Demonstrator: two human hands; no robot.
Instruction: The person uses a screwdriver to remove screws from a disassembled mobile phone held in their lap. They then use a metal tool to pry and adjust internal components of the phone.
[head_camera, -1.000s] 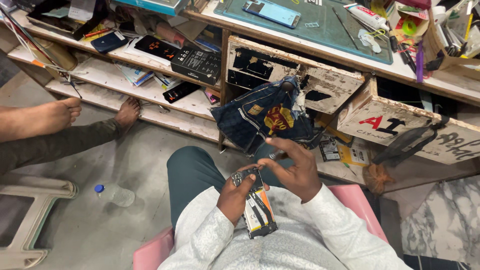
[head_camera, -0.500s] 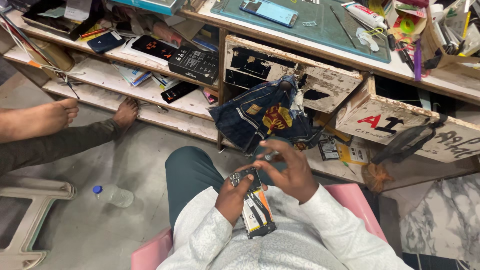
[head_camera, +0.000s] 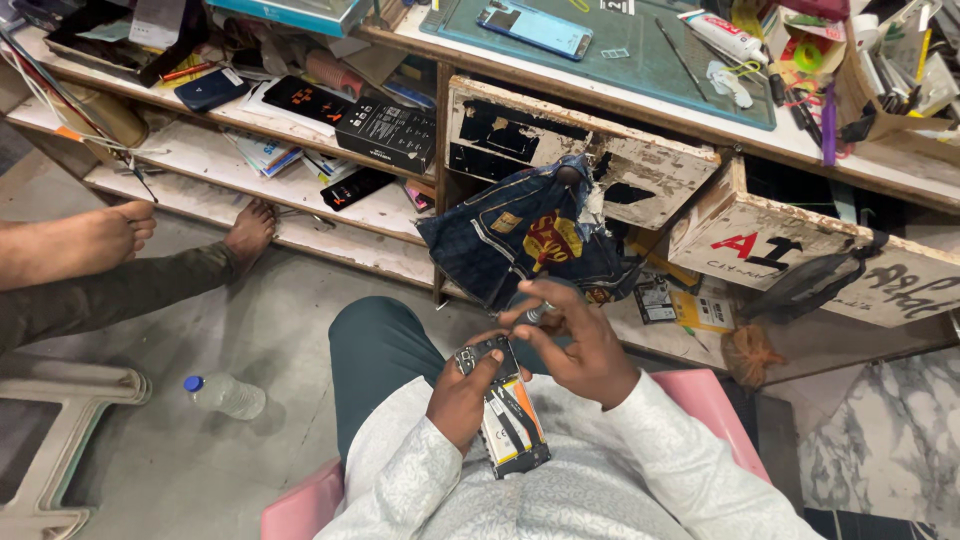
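Closest in, an opened phone (head_camera: 508, 418) lies over the person's lap, its back cover off so that the dark inner board, a flat pale battery area and a yellow-edged strip show. Its long axis runs nearly straight away from the body, tilted a little to the left at the far end: the camera end points toward the shelves, the other end toward the white shirt.

The left hand (head_camera: 462, 400) is wrapped closed around the phone's left edge, thumb pressed on the upper part. The right hand (head_camera: 578, 345) sits just beyond and to the right, fingers curled shut on a small tool with a silvery tip (head_camera: 533, 314), which hovers near the phone's far end; whether the tip touches the board cannot be told.

Beyond the knees, a dark blue cloth with a red and yellow patch (head_camera: 530, 238) hangs from a worn wooden drawer (head_camera: 640, 165). To the left, a plastic bottle with a blue cap (head_camera: 225, 394) lies on the floor, and another person's bare feet (head_camera: 245, 228) rest by the lower shelf. Farthest off, a blue phone (head_camera: 533, 27) lies on a green mat (head_camera: 640, 60) on the bench top.
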